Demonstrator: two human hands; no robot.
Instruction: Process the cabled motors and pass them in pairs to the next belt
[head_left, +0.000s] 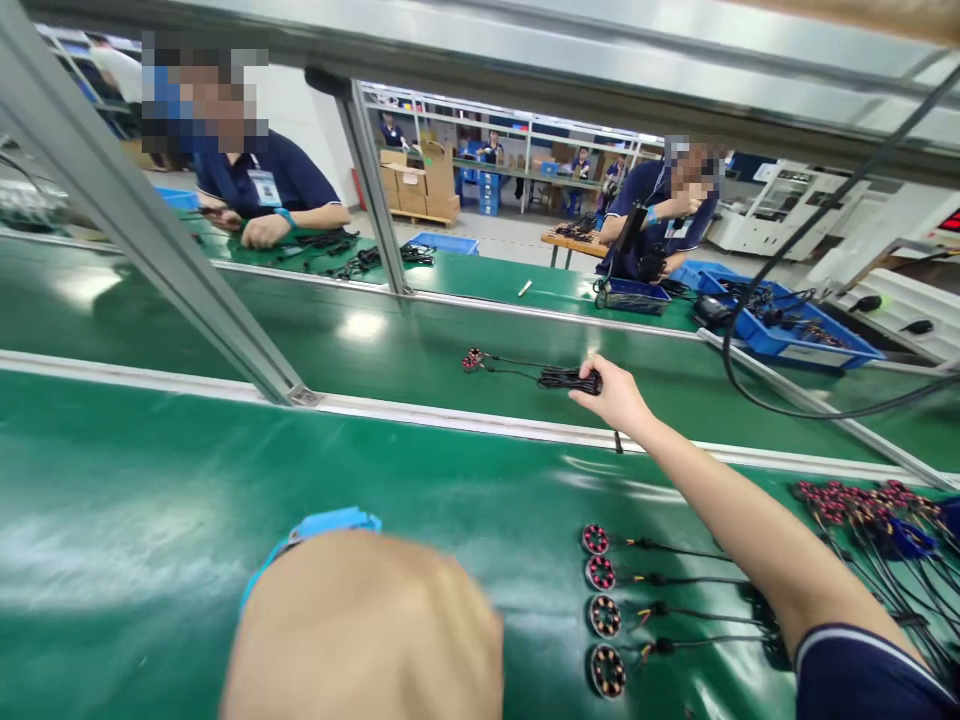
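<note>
The right hand [615,395] pinches a bundled black cable [559,378], its two coil rings [472,361] on the green belt [420,350] past the desk's [465,500] far edge, probably mid-placement or pickup, calling for a gentle release or lift; the blurred left hand's [367,630] fingers I cannot tell.

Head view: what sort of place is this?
Probably an electronics assembly floor: the right hand holds a black cable bundle, round wired parts lie in a line on the green worktop, and people in navy shirts are stationed across.
</note>
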